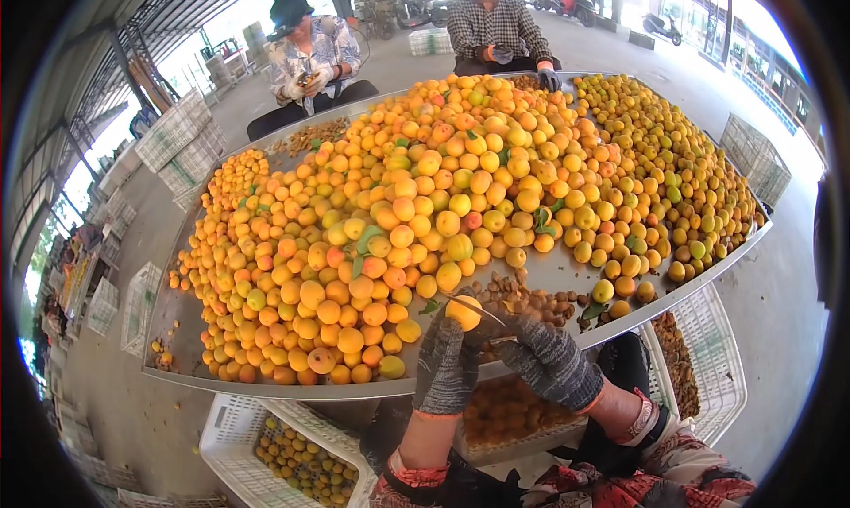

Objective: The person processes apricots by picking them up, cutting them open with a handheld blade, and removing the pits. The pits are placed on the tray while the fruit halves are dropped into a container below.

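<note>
My left hand (445, 366), in a grey knitted glove, grips a yellow-orange apricot (463, 313) at the front edge of the metal table (372, 389). Close on its right, my right hand (551, 364) wears a matching glove, its fingers bent and pressed together toward the fruit. A thin, pale, wire-like thing (503, 339) runs from the right fingertips to the apricot; its kind cannot be made out. Just beyond both hands lies a heap of brown apricot pits (529, 302). A large pile of whole apricots (425, 185) spreads over the table behind them.
Below the table edge stand a white crate of apricots (305, 459), a crate of orange fruit pieces (513, 411) between my arms, and a crate (722, 357) with brown contents. Two people (312, 56) (496, 30) sit across the table. White crates (181, 140) are stacked at left.
</note>
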